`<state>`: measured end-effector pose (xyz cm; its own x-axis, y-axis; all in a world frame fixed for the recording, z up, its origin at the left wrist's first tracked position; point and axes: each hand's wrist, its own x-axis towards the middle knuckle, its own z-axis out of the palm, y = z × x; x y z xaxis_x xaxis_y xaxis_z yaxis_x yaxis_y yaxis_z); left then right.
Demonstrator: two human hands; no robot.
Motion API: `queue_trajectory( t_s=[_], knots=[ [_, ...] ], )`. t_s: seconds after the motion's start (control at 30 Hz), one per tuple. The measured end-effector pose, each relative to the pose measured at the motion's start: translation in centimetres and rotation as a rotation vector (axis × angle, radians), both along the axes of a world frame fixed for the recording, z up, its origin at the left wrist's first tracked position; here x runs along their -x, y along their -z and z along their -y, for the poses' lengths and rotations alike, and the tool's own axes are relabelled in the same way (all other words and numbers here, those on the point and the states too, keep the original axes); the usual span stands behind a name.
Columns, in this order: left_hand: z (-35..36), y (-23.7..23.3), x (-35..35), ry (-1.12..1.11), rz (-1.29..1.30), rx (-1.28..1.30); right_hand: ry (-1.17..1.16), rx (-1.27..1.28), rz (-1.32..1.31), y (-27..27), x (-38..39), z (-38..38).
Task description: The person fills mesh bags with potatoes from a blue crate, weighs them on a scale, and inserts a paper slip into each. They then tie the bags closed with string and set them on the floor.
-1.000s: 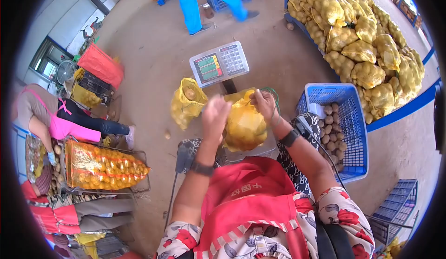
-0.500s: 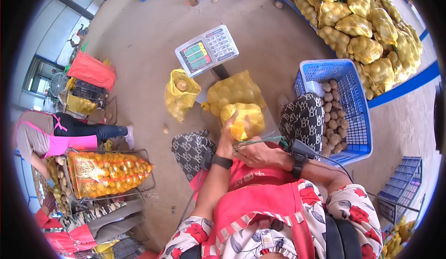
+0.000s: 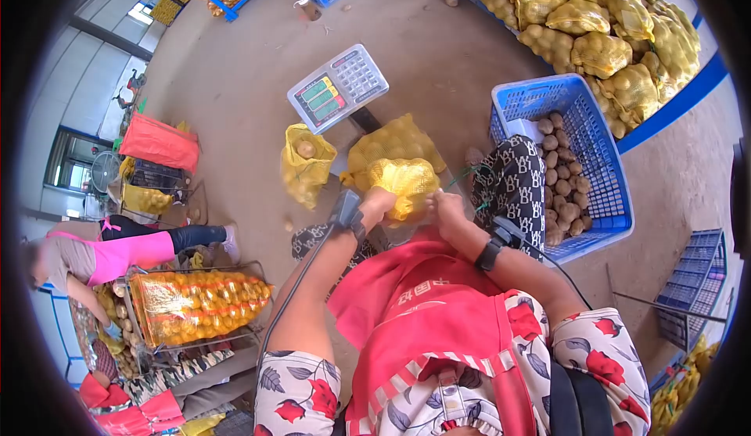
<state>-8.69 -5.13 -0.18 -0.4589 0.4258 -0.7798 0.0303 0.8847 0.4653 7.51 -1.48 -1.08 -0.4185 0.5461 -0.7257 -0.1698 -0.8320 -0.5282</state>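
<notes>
A yellow mesh bag of potatoes [image 3: 407, 179] is between my hands, in front of a larger filled mesh bag [image 3: 395, 143] by the scale [image 3: 338, 88]. My left hand [image 3: 377, 204] is closed on the bag's near left side. My right hand [image 3: 447, 208] is pinched at its near right edge; whatever lies between those fingertips is too small to make out. Green strings [image 3: 482, 204] are at my right knee, beside that hand. An open yellow mesh bag [image 3: 307, 166] stands left of the scale, a potato showing at its mouth.
A blue crate [image 3: 618, 193] with loose potatoes is by my right leg. Filled mesh bags [image 3: 602, 53] are heaped at the far right. On the left, a person in a pink apron [image 3: 129, 256] bends near a rack holding an orange mesh sack [image 3: 202, 295]. Stacked blue crates [image 3: 692, 287] stand at right.
My hands have moved apart, to either side of the small bag's near end. The green string that stretched from my right hand now shows nearer my right knee. The view has shifted slightly.
</notes>
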Motion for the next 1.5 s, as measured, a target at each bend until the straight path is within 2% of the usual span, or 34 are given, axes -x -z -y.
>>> queue_trajectory(
  t_s=[0.07,0.13,0.17,0.2,0.23,0.27,0.3,0.37,0.4,0.43,0.47,0.5,0.53,0.57,0.63,0.67,0.7,0.77,0.8,0.83,0.87,0.9,0.93,0.97,1.0,1.03,1.07,1.1,1.17,1.23,1.3,1.37,1.43,1.5],
  knots=[
    [0.1,0.2,-0.4,0.007,-0.04,0.079,0.037,0.063,0.0,3.5,0.3,0.1],
    [0.6,0.1,-0.5,-0.55,0.329,-0.131,0.032,0.101,-0.029,3.0,0.2,0.3],
    [0.8,0.0,-0.3,-0.552,0.32,-0.124,0.039,0.139,-0.057,2.8,0.1,0.7],
    [1.1,-0.5,-0.5,-0.708,0.414,-0.183,0.04,0.154,-0.059,2.4,-0.3,1.5],
    [1.5,-0.6,-0.6,-0.866,0.508,-0.243,-0.178,-0.257,-0.01,1.4,-1.0,2.4],
    [1.8,0.6,0.0,-0.856,0.605,-0.33,-0.396,-0.676,0.039,0.4,-1.8,3.1],
    [1.7,0.8,0.1,-0.865,0.606,-0.325,-0.364,-0.991,-0.061,-3.5,-2.4,4.2],
    [1.4,1.1,0.0,-0.795,0.876,-0.24,-0.47,-1.185,-0.097,-6.8,-3.0,4.9],
    [1.0,-1.9,-1.7,-0.672,0.886,-0.233,-0.469,-1.184,-0.094,-7.7,-2.5,4.8],
    [1.9,-1.4,-2.1,-0.669,0.889,-0.232,-0.501,-1.429,-0.196,-8.4,-2.0,4.5],
    [3.5,-0.7,-2.8,-0.66,0.974,-0.356,-0.528,-1.666,-0.302,-8.6,-1.9,4.6],
    [4.1,-1.2,-3.3,-0.647,1.056,-0.485,-0.525,-1.664,-0.297,-8.4,-2.0,4.8],
    [4.1,-3.7,-3.5,-0.644,1.121,-0.343,-0.657,-1.705,-0.262,-8.0,-2.1,5.2],
    [4.5,-2.6,-2.9,-0.646,1.12,-0.342,-0.792,-1.739,-0.229,-7.7,-2.3,5.5],
    [5.3,2.3,-0.7,-0.243,0.77,-0.432,-0.819,-1.706,-0.233,-8.5,-3.0,5.2],
    [4.9,4.1,0.6,-0.289,0.746,-0.278,-0.85,-1.675,-0.237,-8.7,-3.4,5.0],
    [4.1,2.7,0.5,-0.29,0.744,-0.278,-0.849,-1.675,-0.239,-8.2,-3.6,5.1],
    [2.8,-1.1,-0.4,0.559,-0.047,-0.001,-0.678,-1.604,-0.27,-6.7,-4.2,5.4],
    [2.9,1.2,-0.1,0.878,-0.337,-0.113,-0.676,-1.604,-0.263,-6.4,-4.7,5.6],
    [2.3,2.1,-0.2,0.882,-0.334,-0.118,-0.651,-1.198,-0.233,-6.2,-5.2,5.9],
    [1.4,3.1,-0.2,1.056,-0.405,0.061,-0.611,-0.793,-0.2,-5.9,-5.7,6.0],
    [0.6,2.9,-0.5,1.222,-0.474,0.248,-0.613,-0.792,-0.196,-5.4,-5.9,5.7],
    [0.2,2.6,-0.8,1.38,-0.541,0.439,-0.454,-0.457,-0.125,-4.9,-5.9,5.0],
    [0.6,2.3,-1.1,1.376,-0.54,0.436,-0.29,-0.125,-0.053,-4.1,-5.8,4.4],
    [1.1,-1.2,-2.5,1.251,-0.748,0.222,-0.293,-0.125,-0.051,-2.7,-5.3,3.9],
    [1.3,-4.0,-3.4,1.11,-0.943,0.008,-0.148,0.023,-0.025,-0.8,-4.5,3.6],
    [1.4,-5.3,-3.4,1.064,-0.921,0.027,-0.001,0.17,-0.001,0.2,-3.8,3.0],
    [1.6,-6.2,-3.4,1.067,-0.922,0.027,0.001,0.171,-0.002,0.3,-3.1,2.2],
    [2.1,-7.2,-3.4,1.086,-0.872,0.036,-0.061,-0.076,0.292,0.3,-1.4,0.5],
    [2.5,-5.4,-3.8,1.126,-0.879,0.045,-0.242,-0.708,0.537,1.5,-0.3,-1.0],
    [2.3,-5.2,-4.1,1.162,-0.877,0.056,-0.508,-1.197,0.723,13.5,3.0,-5.6],
    [2.4,-6.2,-4.5,1.504,-1.208,-0.216,-0.493,-1.202,0.68,5.4,5.0,-6.5],
    [2.2,-2.5,-3.3,1.521,-1.245,-0.28,-0.644,-1.517,0.408,5.4,9.1,-8.4],
    [1.9,0.1,-2.2,1.698,-1.471,-0.532,-1.134,-1.26,0.386,-1.3,11.5,-7.7]
  ],
)
